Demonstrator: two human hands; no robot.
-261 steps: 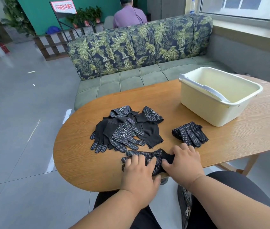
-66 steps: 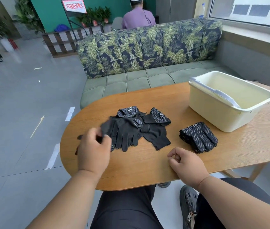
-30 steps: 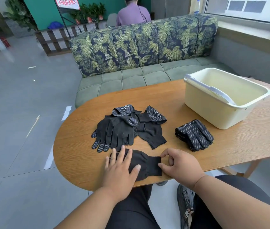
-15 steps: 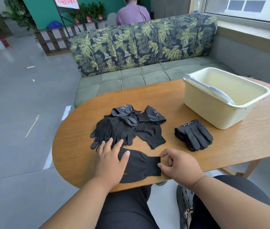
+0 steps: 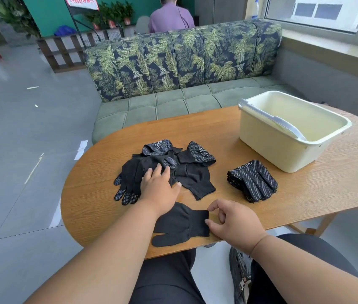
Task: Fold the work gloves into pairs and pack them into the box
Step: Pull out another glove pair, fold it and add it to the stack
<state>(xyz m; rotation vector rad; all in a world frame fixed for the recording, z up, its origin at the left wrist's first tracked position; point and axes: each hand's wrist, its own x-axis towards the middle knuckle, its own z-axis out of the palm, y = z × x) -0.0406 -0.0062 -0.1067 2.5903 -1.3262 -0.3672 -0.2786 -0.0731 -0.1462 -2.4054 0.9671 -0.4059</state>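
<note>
Reaching with the left hand [image 5: 159, 187] into the loose pile of gloves [image 5: 164, 165] near the middle of the table [image 5: 217, 128], fingers spread and laid flat on the top black glove, nothing yet gripped; pinning with the right hand [image 5: 231, 220] the single glove [image 5: 180, 224] laid flat at the near edge, thumb and forefinger pinching its cuff; cuff pointing right, fingers running left under the left forearm, thumb flap at the very edge.

Judged as the pairing step: fetching a mate for the glove already laid out. To do it well: curl the left fingers round one glove only, near its cuff if possible, since several overlap and a careless pull would likely drag the others along; lift rather than slide; bring it to the near edge and lay it cuff over cuff, fingers over fingers, on the pinned one; keep the right pinch firm so the lower glove does not creep off the edge; smooth flat, then fold.

Folded bundle [image 5: 252, 179] lying right of the pile, just beside the near wall of the cream box [image 5: 272, 145] at the far right of the table, not yet packed; inside of the box apparently bare apart from its handle.
</note>
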